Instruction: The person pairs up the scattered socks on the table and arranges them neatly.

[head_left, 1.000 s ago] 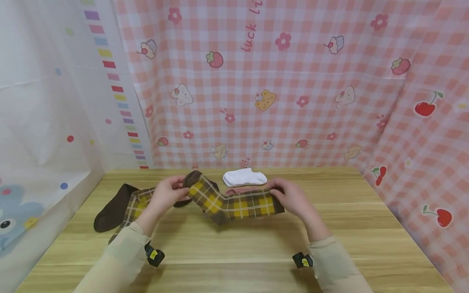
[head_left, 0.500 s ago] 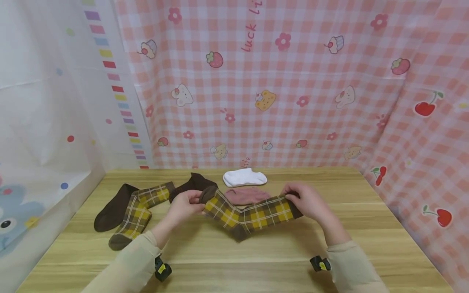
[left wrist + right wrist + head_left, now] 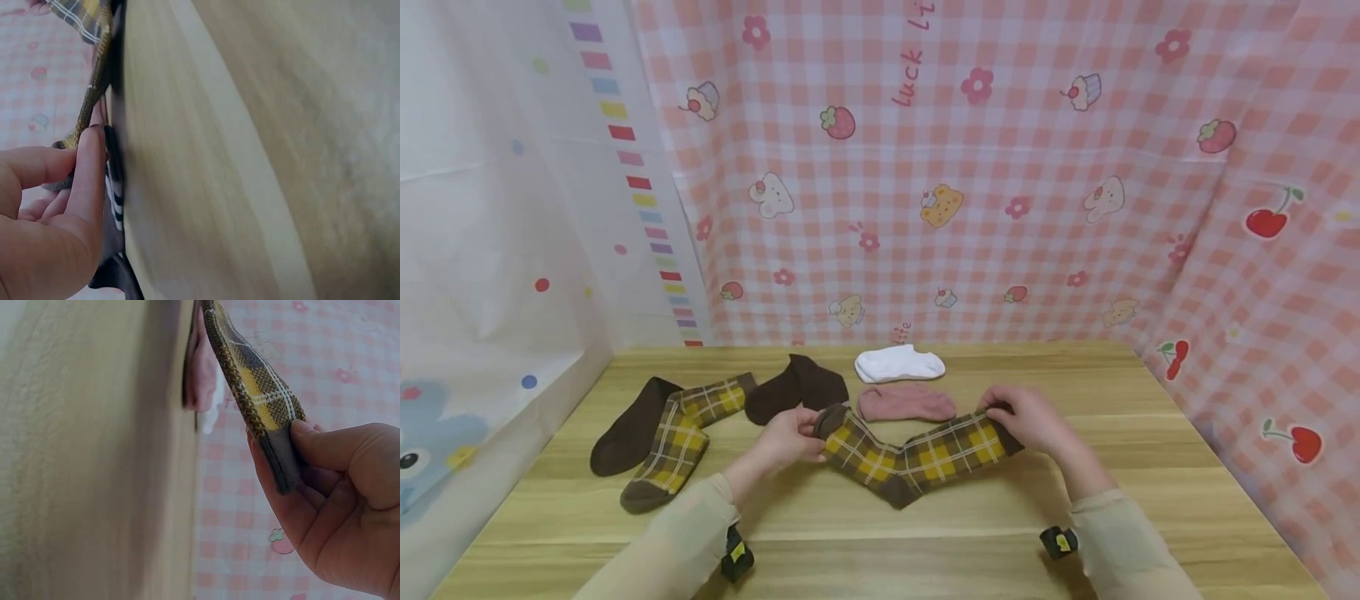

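A brown and yellow plaid sock is stretched out between both hands, bent at its dark heel. My left hand pinches the dark toe end between thumb and fingers; the left wrist view shows the same pinch edge-on. At the other end, my right hand grips the dark cuff, thumb against fingers, as the right wrist view of the sock also shows. The sock looks raised off the wooden table. Behind it lies a folded pink sock, with a white sock farther back.
To the left, a second plaid sock lies bent beside a dark brown sock. Another dark brown sock lies folded behind my left hand. The wooden table meets a pink checked cloth at its back edge.
Both hands have moved right and slightly nearer with the plaid sock, lowering it. The pink sock, the folded dark sock and the second plaid sock now show more fully.
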Motion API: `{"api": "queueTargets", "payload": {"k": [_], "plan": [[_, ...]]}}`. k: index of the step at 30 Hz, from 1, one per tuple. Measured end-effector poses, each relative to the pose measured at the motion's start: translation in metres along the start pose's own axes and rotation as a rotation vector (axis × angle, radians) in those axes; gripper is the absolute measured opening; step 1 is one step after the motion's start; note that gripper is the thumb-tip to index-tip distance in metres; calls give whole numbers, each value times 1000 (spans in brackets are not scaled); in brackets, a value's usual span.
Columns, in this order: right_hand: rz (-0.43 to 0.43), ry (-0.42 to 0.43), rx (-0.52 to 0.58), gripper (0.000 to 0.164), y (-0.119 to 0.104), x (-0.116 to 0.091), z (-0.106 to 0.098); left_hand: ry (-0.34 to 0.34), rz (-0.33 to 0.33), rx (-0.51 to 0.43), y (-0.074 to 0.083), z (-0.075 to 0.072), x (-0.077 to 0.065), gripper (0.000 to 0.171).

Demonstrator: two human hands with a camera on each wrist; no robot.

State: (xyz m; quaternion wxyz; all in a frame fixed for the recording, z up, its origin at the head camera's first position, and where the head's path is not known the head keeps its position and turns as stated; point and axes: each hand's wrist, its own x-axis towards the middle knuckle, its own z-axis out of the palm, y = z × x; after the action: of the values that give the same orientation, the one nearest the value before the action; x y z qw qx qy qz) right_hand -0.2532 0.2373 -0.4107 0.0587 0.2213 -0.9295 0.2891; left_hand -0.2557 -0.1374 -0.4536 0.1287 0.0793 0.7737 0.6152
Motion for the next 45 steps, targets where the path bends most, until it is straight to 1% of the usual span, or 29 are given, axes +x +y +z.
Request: {"api": "queueTargets", "payload": {"k": [5, 8, 11, 13, 18, 21, 24, 28, 30, 33, 38, 41, 45], "plan": [[42, -25, 0, 13, 7, 2, 5, 26, -14, -12, -2, -2, 5, 39], [80, -39, 5, 12, 8, 4, 9, 50, -16, -23, -2, -4, 8, 41], [116, -57, 10, 12, 9, 6, 11, 74, -17, -15, -3, -5, 11, 43], [139, -61, 13, 12, 9, 8, 13, 84, -13, -3, -4, -6, 12, 42], [153, -46, -10, 11, 11, 13, 17, 102, 10, 17, -6, -8, 16, 39], [147, -45, -16, 11, 12, 15, 18, 111, 3, 17, -6, -8, 17, 40], [134, -45, 4, 12, 11, 15, 16, 128, -18, 9, -4, -7, 16, 41], [78, -41, 19, 11, 10, 14, 8, 138, -20, 2, 3, -6, 12, 41], [50, -42, 10, 11, 10, 14, 4, 127, -8, 5, 6, -6, 9, 40], [32, -47, 0, 11, 11, 13, -1, 89, 16, 7, 9, -4, 3, 39], [6, -59, -3, 12, 14, 11, -3, 38, 47, 6, 10, 2, -4, 36], [-10, -76, -7, 12, 17, 11, -2, 36, 43, 6, 7, 5, -6, 36], [-4, -96, -12, 12, 22, 12, 2, 52, 10, -23, 3, 7, -6, 38]]}}
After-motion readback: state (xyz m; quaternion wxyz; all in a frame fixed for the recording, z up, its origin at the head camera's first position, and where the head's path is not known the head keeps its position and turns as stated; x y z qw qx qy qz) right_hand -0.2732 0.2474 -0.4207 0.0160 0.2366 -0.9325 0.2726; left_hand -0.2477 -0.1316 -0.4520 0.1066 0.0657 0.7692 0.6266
